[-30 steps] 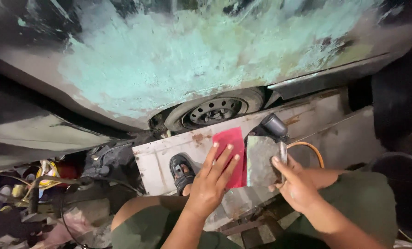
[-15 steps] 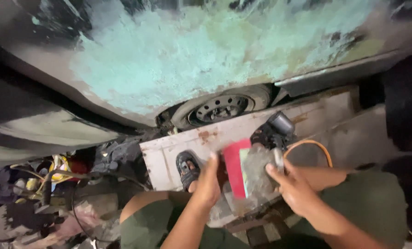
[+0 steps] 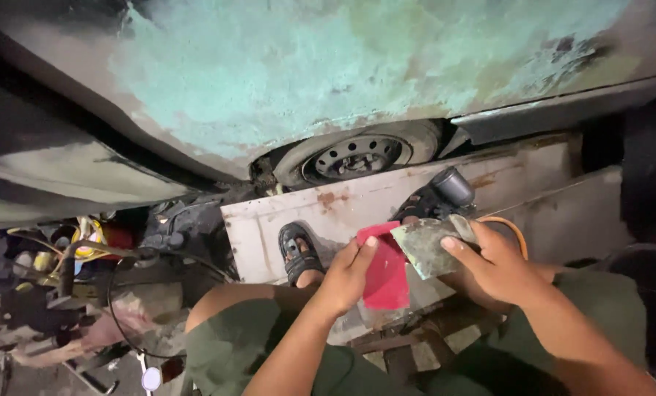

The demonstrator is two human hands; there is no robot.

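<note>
My left hand (image 3: 348,279) grips a flat red plastic spreader (image 3: 385,271), fingers on its upper left edge. My right hand (image 3: 493,268) holds a grey, filler-smeared metal scraper blade (image 3: 429,246), thumb on top, its edge meeting the top of the red spreader. Both hands hover over my lap, above a dirty board. Above them rises a car body panel (image 3: 328,73) coated in pale green filler, with worn dark patches.
A wheel with a steel rim (image 3: 357,155) sits under the panel. A white rusty sheet (image 3: 357,205) leans in front of it. My sandalled foot (image 3: 300,253) rests there. An orange hose (image 3: 508,227) and dark tool (image 3: 442,194) lie right; wires and clutter (image 3: 71,257) left.
The camera has moved closer. My left hand shifted from lying flat on the red spreader to gripping it, and my right hand brought the grey scraper against its top edge.
</note>
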